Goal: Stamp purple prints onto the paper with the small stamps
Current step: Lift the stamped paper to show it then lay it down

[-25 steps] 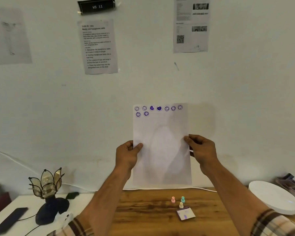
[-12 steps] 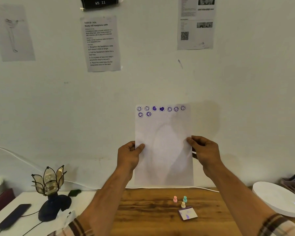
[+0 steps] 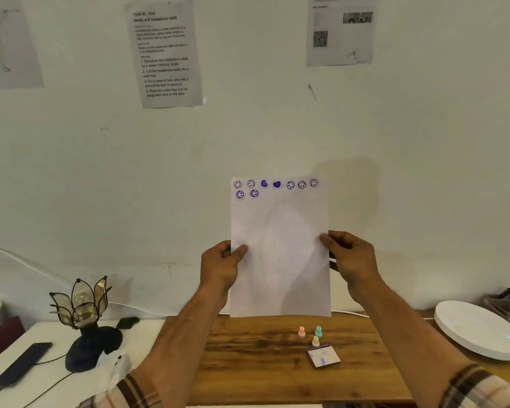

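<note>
The paper (image 3: 280, 254) is held upright in the air in front of the wall, above the far edge of the wooden board (image 3: 262, 363), with its printed side turned toward the camera. Compared with the frame one second earlier, the sheet is gripped in the same way and at the same height on its edges; only the view has tilted slightly downward, so the notices on the wall sit higher in the picture. Nine purple prints (image 3: 274, 187) are seen along the top of the sheet: seven in the first row, two of them filled hearts, and two smiley faces beneath at the left.

The left edge is pinched by the left hand (image 3: 220, 267), thumb laid on the front and fingers curled behind. The right edge is pinched in like manner by the right hand (image 3: 352, 260), closed on the sheet.

At the far left a dark phone (image 3: 22, 363) lies on the white table (image 3: 56, 390), with a petal-shaped glass lamp (image 3: 83, 307) beside it. On the board, below the sheet, three small stamps are stood upright close together: the pink stamp (image 3: 301, 332), the cream stamp (image 3: 315, 341) and the teal stamp (image 3: 318, 331). The ink pad (image 3: 323, 356) lies just before them, smeared purple. A white round disc (image 3: 477, 329) rests at the right.
</note>
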`<move>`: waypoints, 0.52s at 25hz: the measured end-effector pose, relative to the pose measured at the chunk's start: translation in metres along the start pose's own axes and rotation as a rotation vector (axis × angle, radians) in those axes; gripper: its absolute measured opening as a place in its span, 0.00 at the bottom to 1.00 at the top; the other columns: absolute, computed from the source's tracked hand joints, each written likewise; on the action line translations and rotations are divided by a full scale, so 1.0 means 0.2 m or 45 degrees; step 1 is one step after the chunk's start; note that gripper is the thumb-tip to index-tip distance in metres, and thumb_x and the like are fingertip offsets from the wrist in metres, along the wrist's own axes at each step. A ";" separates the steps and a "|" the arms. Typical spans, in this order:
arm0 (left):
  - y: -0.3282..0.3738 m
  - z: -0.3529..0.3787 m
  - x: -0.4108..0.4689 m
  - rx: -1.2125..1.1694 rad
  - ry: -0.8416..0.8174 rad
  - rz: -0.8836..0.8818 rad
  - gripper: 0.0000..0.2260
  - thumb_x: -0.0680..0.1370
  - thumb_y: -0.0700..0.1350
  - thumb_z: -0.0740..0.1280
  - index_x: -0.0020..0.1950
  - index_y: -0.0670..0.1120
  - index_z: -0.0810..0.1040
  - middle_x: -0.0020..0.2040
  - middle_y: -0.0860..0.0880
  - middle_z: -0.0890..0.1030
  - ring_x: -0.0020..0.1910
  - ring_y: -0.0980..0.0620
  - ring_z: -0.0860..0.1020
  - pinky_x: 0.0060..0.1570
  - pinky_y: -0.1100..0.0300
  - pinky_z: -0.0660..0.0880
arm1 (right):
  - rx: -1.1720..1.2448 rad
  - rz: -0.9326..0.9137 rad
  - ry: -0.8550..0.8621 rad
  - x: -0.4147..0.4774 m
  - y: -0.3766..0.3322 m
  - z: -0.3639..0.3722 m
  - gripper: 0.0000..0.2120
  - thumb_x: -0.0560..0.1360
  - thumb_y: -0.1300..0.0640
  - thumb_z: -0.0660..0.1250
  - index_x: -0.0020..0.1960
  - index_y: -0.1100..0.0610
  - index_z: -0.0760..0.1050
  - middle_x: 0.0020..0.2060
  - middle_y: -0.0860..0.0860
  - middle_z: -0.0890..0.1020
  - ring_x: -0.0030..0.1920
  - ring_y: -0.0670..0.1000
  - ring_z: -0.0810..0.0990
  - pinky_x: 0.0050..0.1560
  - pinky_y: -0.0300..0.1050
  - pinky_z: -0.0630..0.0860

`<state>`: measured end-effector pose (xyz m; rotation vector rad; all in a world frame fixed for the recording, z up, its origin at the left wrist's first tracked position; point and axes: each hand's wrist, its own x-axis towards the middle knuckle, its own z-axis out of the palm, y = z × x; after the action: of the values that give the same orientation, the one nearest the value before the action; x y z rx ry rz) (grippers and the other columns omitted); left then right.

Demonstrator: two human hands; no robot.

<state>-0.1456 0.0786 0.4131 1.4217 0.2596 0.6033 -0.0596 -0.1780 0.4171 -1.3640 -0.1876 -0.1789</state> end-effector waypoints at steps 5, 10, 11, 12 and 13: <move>-0.14 -0.03 0.02 0.009 0.039 -0.084 0.08 0.76 0.43 0.76 0.54 0.45 0.86 0.50 0.48 0.88 0.52 0.45 0.86 0.57 0.48 0.82 | -0.137 0.122 -0.078 -0.06 0.20 -0.03 0.03 0.78 0.54 0.75 0.51 0.49 0.85 0.49 0.48 0.88 0.49 0.53 0.87 0.50 0.53 0.86; -0.38 -0.07 0.02 0.147 0.073 -0.156 0.05 0.76 0.45 0.76 0.42 0.54 0.84 0.41 0.56 0.87 0.40 0.58 0.85 0.35 0.70 0.78 | -0.230 0.234 -0.035 -0.12 0.48 -0.06 0.02 0.78 0.56 0.74 0.49 0.50 0.84 0.50 0.50 0.87 0.49 0.54 0.86 0.42 0.45 0.84; -0.44 -0.07 0.02 0.185 0.075 -0.175 0.06 0.76 0.45 0.76 0.42 0.54 0.83 0.40 0.57 0.86 0.39 0.60 0.84 0.34 0.72 0.76 | -0.227 0.263 -0.011 -0.13 0.53 -0.06 0.01 0.78 0.56 0.75 0.49 0.50 0.84 0.50 0.50 0.87 0.49 0.54 0.86 0.40 0.44 0.84; -0.50 -0.08 0.01 0.221 0.068 -0.201 0.06 0.76 0.45 0.76 0.41 0.54 0.83 0.41 0.57 0.85 0.39 0.60 0.83 0.34 0.72 0.75 | -0.224 0.295 0.011 -0.13 0.59 -0.06 0.01 0.78 0.56 0.75 0.49 0.51 0.84 0.50 0.50 0.87 0.49 0.54 0.86 0.39 0.45 0.84; -0.56 -0.08 0.01 0.259 0.057 -0.240 0.06 0.76 0.46 0.75 0.42 0.54 0.82 0.41 0.58 0.85 0.41 0.59 0.83 0.35 0.71 0.75 | -0.221 0.329 0.030 -0.13 0.65 -0.06 0.02 0.78 0.56 0.75 0.50 0.52 0.84 0.49 0.51 0.88 0.49 0.55 0.86 0.39 0.47 0.85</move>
<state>-0.1253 0.0905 0.3016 1.5586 0.4961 0.4634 -0.0545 -0.1640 0.2846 -1.5439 0.0255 0.0056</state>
